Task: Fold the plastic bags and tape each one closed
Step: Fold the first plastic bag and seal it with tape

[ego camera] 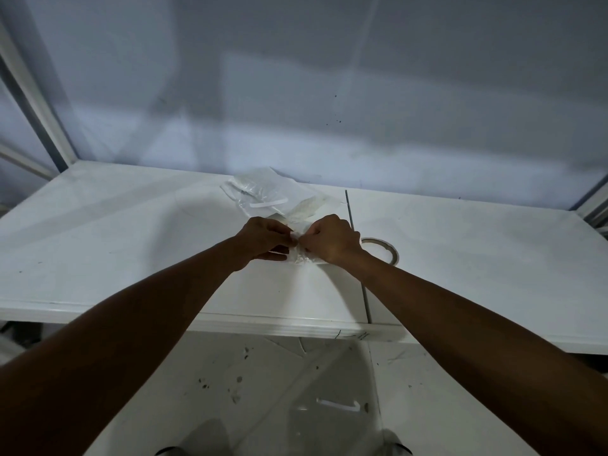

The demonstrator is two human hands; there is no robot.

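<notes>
Left hand [263,238]: fingers curled, pinching the left side of a small folded plastic bag [301,256] between thumb and fingertips
Right hand [332,238]: knuckles up, fingers curled tight, gripping the right side of the same bag; the two hands almost touched over it
Folded plastic bag: clear and crumpled, held low at the middle of the white table [131,241]; its lower edge seemed to rest on the surface
Loose bags [263,192]: a flat heap of clear plastic lay just behind the hands, near the wall [329,77], with a white strip [268,203] showing on it
Tape roll [385,246]: lay flat on the table just right of the right wrist, which hid part of it
Table seam [365,297]: a dark line ran front to back under the right forearm
</notes>
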